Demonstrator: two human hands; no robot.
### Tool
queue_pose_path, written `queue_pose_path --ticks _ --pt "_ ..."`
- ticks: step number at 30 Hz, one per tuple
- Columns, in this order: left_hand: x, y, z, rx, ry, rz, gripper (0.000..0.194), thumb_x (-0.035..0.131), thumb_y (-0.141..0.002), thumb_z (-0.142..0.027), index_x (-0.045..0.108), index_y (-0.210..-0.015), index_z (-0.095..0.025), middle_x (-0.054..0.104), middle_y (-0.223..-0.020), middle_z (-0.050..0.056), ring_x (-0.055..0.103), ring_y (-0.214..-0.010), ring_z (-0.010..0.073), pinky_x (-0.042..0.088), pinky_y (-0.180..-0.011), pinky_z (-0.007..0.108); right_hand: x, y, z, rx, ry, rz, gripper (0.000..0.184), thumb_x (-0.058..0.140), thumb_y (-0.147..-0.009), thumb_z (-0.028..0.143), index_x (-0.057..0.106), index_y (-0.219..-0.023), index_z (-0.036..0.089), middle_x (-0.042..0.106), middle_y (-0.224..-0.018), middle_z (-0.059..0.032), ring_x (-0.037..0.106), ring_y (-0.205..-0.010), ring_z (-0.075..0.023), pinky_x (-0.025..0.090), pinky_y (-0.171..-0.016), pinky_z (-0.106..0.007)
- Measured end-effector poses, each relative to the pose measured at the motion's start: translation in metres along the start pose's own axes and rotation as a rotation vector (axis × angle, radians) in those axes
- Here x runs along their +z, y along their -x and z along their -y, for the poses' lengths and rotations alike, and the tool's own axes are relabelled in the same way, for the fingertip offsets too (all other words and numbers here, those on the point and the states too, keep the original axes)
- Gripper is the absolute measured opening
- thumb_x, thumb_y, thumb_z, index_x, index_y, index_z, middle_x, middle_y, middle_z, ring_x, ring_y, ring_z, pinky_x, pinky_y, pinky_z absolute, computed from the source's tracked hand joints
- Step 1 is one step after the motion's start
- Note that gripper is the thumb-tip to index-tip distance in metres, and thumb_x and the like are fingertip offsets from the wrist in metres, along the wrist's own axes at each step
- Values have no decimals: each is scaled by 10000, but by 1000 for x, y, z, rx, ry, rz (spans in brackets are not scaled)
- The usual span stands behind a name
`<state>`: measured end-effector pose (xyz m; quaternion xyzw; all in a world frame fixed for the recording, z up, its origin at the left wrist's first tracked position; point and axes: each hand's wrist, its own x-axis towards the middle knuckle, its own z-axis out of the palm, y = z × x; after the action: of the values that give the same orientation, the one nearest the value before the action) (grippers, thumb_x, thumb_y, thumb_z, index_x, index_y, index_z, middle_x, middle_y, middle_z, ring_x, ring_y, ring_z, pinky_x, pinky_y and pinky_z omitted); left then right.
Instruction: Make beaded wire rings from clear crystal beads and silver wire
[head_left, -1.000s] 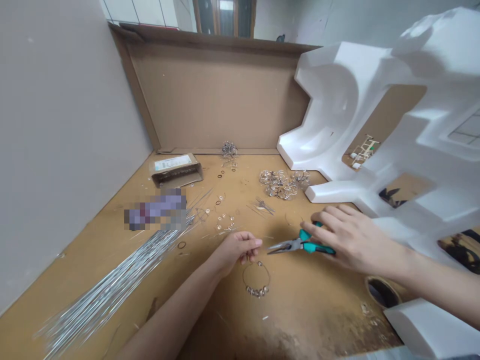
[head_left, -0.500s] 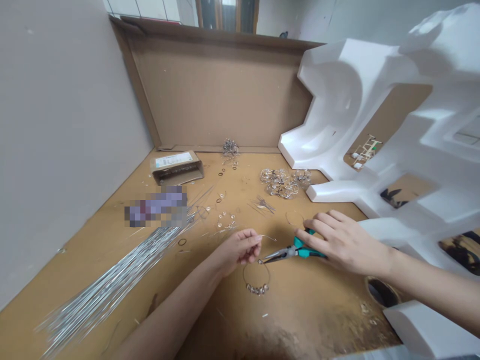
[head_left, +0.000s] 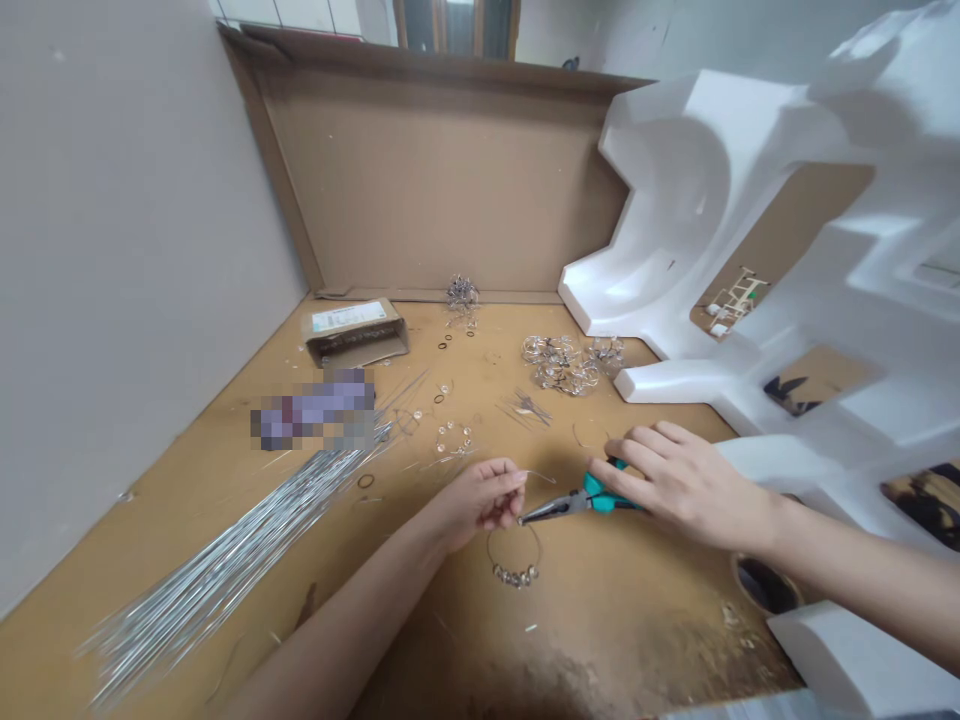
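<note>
My left hand (head_left: 487,495) is closed in a pinch on a thin wire (head_left: 538,475), whose bent end sticks out to the right. Just below those fingertips is a wire ring (head_left: 540,545) with several clear beads (head_left: 516,576) gathered along its bottom. My right hand (head_left: 667,485) grips needle-nose pliers (head_left: 559,506) with teal handles. The plier tips point left and meet the top of the ring beside my left fingers. Whether the jaws clamp the ring is too small to tell.
Long straight wires (head_left: 240,560) lie in a bundle at left, near a small open cardboard box (head_left: 356,335). Beaded wire rings (head_left: 562,365) are piled farther back, with another beaded ring (head_left: 454,440) nearer. White foam (head_left: 667,385) borders the right, and a tape roll (head_left: 765,583) lies below my right forearm.
The pliers have shifted slightly left, closer to my left fingers, and their jaws look closer together. My left hand stays nearly still, still pinching the wire.
</note>
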<state>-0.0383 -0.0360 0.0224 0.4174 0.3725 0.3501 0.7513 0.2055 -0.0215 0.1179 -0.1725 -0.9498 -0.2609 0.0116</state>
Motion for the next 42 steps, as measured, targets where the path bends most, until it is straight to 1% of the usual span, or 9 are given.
queue_pose_path --ticks 7,13,16,22,25,30,36,39,42 --pt "-1 -2 2 36 -68 -11 291 567 -744 -411 451 -647 -163 524 -521 -47 420 -357 26 214 -343 142 -1 -4 5 99 -165 76 255 419 -833 194 541 -1056 186 567 -811 -77 471 -703 -178 315 -626 -297" --pt "9 4 3 327 -479 -126 272 494 -798 -402 487 -655 -170 525 -544 -28 477 -457 74 348 -461 190 0 -2 7 370 -509 349 222 535 -633 173 600 -836 235 591 -692 -11 528 -586 -152 281 -497 -242" --pt "12 7 5 436 -659 -137 265 465 -823 -365 516 -651 -170 509 -545 -25 467 -511 87 358 -530 207 6 2 9 457 -690 432 142 525 -608 152 579 -708 237 576 -580 24 511 -496 -129 280 -466 -225" --pt "3 -2 7 310 -472 -204 275 491 -795 -410 478 -656 -173 485 -542 -39 403 -459 70 311 -442 182 5 0 15 573 -743 309 324 526 -603 154 578 -911 240 627 -765 8 556 -604 -144 359 -536 -231" --pt "-3 -4 5 231 -266 -175 279 513 -778 -425 459 -669 -174 490 -548 -46 385 -428 54 288 -402 162 11 8 17 613 -789 320 288 512 -674 192 569 -954 235 624 -744 9 561 -627 -140 389 -572 -228" --pt "-5 -1 2 202 -46 -54 265 565 -749 -405 459 -677 -173 449 -478 -68 340 -388 37 241 -380 144 43 23 26 611 -502 314 274 517 -725 306 591 -963 193 598 -883 -79 559 -782 -210 406 -674 -313" --pt "-3 2 0 208 -216 -46 265 585 -738 -393 492 -655 -159 442 -476 -65 344 -404 41 258 -407 158 73 18 36 630 -382 198 433 494 -774 372 526 -1145 151 578 -1011 -138 508 -944 -263 390 -767 -396" --pt "-1 3 -2 177 -355 -39 264 584 -737 -394 511 -657 -154 444 -494 -61 352 -430 44 270 -440 167 71 13 31 594 -483 156 448 519 -774 376 527 -1163 153 574 -1075 -145 490 -1014 -263 390 -811 -405" --pt "3 4 -4 168 -450 -22 275 586 -724 -409 525 -642 -154 436 -508 -57 355 -454 54 264 -453 178 57 1 23 588 -685 105 350 495 -809 364 588 -1089 175 599 -1066 -122 522 -991 -232 402 -825 -381"
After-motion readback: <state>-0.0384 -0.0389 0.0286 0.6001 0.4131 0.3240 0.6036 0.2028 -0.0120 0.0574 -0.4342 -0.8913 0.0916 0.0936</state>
